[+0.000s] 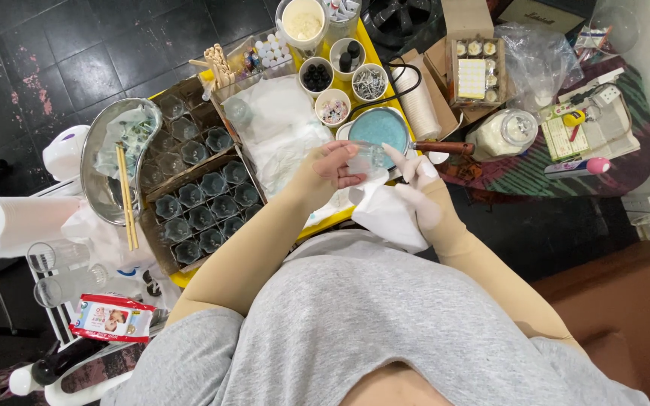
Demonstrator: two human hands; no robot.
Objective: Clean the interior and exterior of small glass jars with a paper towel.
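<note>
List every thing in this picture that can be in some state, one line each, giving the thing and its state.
Small clear glass: held in the left hand.
White cloth: held by the right hand, against the glass.
Small pan: holds blue contents.
Box of glasses: open, glasses upright.
Paper towel roll: partly unrolled.

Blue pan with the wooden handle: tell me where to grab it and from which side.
Grip the blue pan by its brown wooden handle, coming from the person's right. The handle sticks out sideways, clear of the small bowls crowding the pan's far rim. The left hand and right hand, holding a small clear glass and white cloth, block the near side.
</note>
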